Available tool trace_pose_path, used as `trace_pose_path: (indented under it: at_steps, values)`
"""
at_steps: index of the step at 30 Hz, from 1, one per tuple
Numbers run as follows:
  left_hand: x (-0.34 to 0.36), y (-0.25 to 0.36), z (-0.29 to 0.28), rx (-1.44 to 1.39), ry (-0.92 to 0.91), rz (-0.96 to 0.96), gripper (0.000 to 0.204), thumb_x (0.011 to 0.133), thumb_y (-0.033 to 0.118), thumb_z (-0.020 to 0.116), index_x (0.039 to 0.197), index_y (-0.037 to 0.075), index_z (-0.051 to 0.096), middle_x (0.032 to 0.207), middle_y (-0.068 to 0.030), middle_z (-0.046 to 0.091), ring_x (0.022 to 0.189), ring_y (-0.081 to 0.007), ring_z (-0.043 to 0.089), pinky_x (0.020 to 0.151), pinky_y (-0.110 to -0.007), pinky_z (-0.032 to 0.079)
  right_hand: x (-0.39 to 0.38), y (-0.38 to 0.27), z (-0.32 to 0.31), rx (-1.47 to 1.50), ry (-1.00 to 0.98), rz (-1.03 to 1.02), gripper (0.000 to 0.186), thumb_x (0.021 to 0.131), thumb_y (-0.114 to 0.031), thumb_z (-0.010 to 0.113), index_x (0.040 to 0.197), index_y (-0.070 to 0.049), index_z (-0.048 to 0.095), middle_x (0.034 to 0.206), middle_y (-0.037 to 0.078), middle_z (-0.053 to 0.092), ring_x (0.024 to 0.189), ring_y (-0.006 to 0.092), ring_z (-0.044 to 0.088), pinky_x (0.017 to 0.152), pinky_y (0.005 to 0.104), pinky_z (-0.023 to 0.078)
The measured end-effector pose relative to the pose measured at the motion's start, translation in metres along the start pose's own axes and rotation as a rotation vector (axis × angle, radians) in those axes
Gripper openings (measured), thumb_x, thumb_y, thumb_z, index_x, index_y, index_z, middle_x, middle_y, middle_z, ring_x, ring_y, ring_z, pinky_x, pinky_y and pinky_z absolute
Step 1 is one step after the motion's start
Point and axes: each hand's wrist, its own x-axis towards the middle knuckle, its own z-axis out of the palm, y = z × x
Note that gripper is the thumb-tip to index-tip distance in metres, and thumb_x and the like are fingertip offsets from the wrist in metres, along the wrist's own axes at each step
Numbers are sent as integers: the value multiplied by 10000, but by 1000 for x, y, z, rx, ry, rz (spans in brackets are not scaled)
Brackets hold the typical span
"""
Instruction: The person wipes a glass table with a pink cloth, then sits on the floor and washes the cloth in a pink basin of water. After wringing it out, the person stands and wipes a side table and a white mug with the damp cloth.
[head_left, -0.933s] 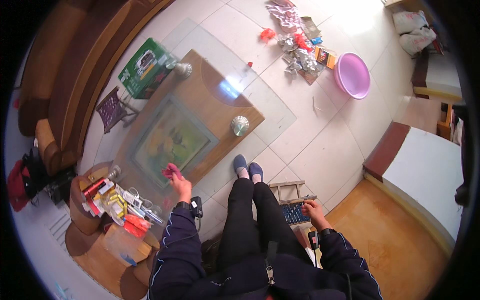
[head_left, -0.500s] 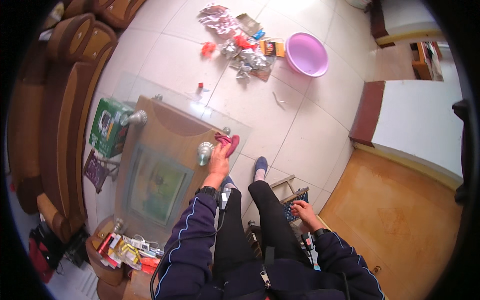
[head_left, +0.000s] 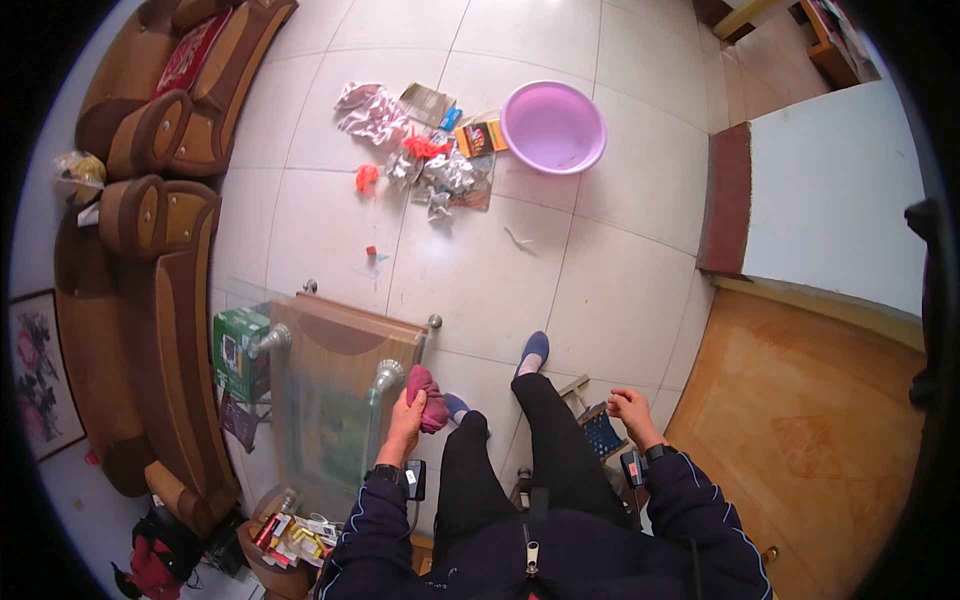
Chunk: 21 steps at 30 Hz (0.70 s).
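Observation:
My left hand (head_left: 405, 420) grips a crumpled dark pink cloth (head_left: 427, 397) beside the glass-topped wooden coffee table (head_left: 325, 335), near one of its silver leg fittings (head_left: 388, 376). My right hand (head_left: 628, 410) is raised by my right leg with fingers curled and nothing visible in them, above a small folding stool (head_left: 600, 430). Under the table's far left side stand a green box (head_left: 240, 350) and a folded purple stool (head_left: 237, 420).
Brown sofas (head_left: 140, 300) line the left wall. Ahead on the tiles lie crumpled paper and packaging (head_left: 455, 175) beside a pink basin (head_left: 553, 128). A white low partition (head_left: 825, 200) stands at right. A cluttered side stand (head_left: 295, 535) is at lower left.
My left hand with the cloth went from the table's panel to its corner fitting, then slightly back toward me. My legs have shifted, and the view has swung toward the basin and floor.

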Motion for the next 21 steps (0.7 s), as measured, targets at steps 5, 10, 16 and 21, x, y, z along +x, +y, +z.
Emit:
trace_pose_path:
  at_steps: [5, 10, 16, 21]
  values:
    - [23, 78, 125, -182, -220, -123, 447, 974, 354, 436, 1287, 35, 427, 1183, -74, 542, 1053, -169, 549, 883, -329, 467, 15, -105, 13, 48, -157, -86, 288, 883, -138, 576, 1118, 28, 574, 874, 79, 634, 740, 140, 607, 655, 270, 508]
    - [51, 151, 231, -425, -566, -91, 431, 992, 295, 394, 1345, 52, 346, 1277, -111, 490, 1126, -216, 534, 940, -373, 465, 21, -214, 70, 248, -444, -77, 362, 944, -243, 505, 1200, 12, 522, 1083, 111, 603, 949, 178, 598, 764, 304, 515]
    - [85, 222, 266, -283, -624, -194, 407, 986, 184, 390, 1363, 43, 330, 1253, -112, 506, 1097, -202, 551, 938, -339, 464, 29, -297, 111, 451, -627, -72, 343, 913, -129, 510, 1230, 1, 504, 1134, 80, 592, 1028, 184, 577, 879, 335, 482]
    - [133, 243, 261, -124, -494, -128, 292, 922, 118, 501, 1190, 4, 527, 1089, -79, 591, 979, -146, 572, 854, -283, 474, 54, -326, 118, 539, -501, -122, 330, 812, -15, 559, 1141, 2, 549, 1072, 76, 609, 980, 182, 587, 898, 327, 462]
